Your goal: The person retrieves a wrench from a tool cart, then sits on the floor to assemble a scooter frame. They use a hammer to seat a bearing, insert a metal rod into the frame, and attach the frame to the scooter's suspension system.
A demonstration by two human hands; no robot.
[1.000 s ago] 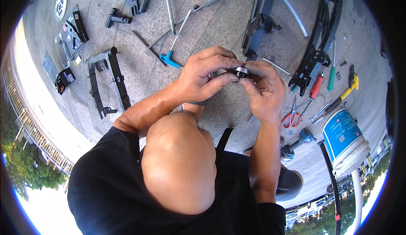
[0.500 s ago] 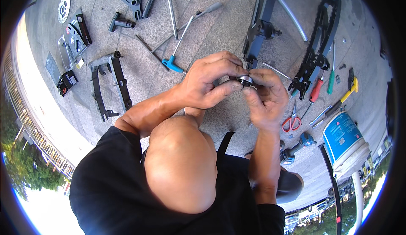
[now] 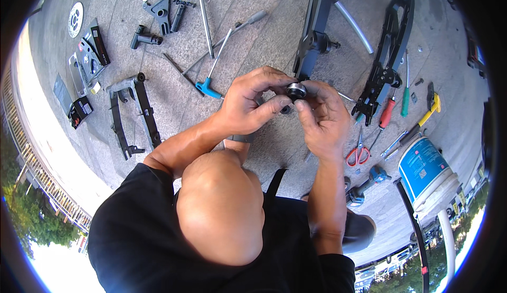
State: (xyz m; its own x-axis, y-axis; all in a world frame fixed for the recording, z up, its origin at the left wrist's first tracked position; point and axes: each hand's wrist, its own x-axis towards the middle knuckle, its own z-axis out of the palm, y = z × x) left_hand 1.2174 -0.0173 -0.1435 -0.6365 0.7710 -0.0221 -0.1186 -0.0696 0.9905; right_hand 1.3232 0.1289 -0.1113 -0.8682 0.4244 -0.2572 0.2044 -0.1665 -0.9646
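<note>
While red-handled scissors [image 3: 358, 156] lie on the ground [image 3: 182, 105], I see the left hand [image 3: 255, 102] and right hand [image 3: 326, 117] together pinching a small round metal part [image 3: 296, 90] above it, between their fingertips.

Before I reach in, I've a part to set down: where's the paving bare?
Bare paving lies between the black U-shaped frame and the blue-handled T-shaped tool; another patch separates the grey-gripped bar from the left long black frame. The right side is crowded: scissors, red screwdriver, green screwdriver, power drill, bucket.

Grey paving [image 3: 261, 45], pale railing [image 3: 33, 158]
</note>
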